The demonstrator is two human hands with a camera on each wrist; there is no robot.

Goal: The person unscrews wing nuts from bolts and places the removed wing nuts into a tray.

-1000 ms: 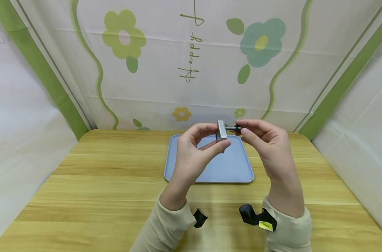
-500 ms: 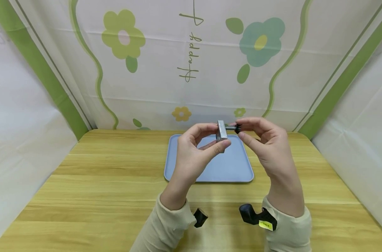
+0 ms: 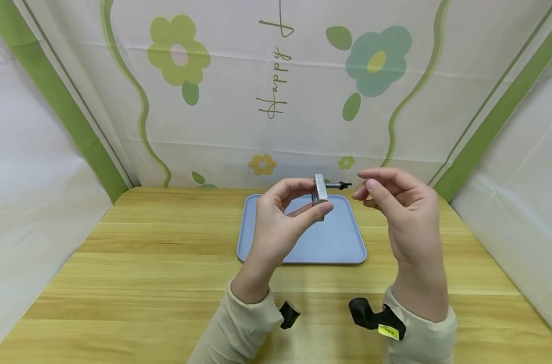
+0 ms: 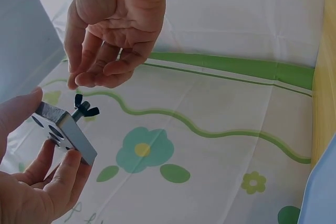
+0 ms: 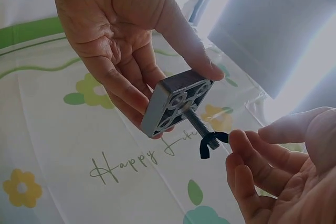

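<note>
My left hand grips a square metal block with round holes by its edges, thumb on one side and fingers on the other. A threaded bolt sticks out from the block's face toward the right. Near the bolt's free end sits a black wing nut, its two wings spread. My right hand is just right of the wing nut, fingers loosely bent and holding nothing. In the right wrist view its fingertips appear very near one wing; whether they touch it, I cannot tell.
Below the hands, a blue-grey tray lies on the wooden table. A white cloth wall with printed flowers rises behind the table's far edge. Black wrist mounts are strapped to both sleeves.
My right hand has let go of the wing nut and drawn back to the right. The wing nut's wings stand at a different angle. The left hand and block have stayed in place.
</note>
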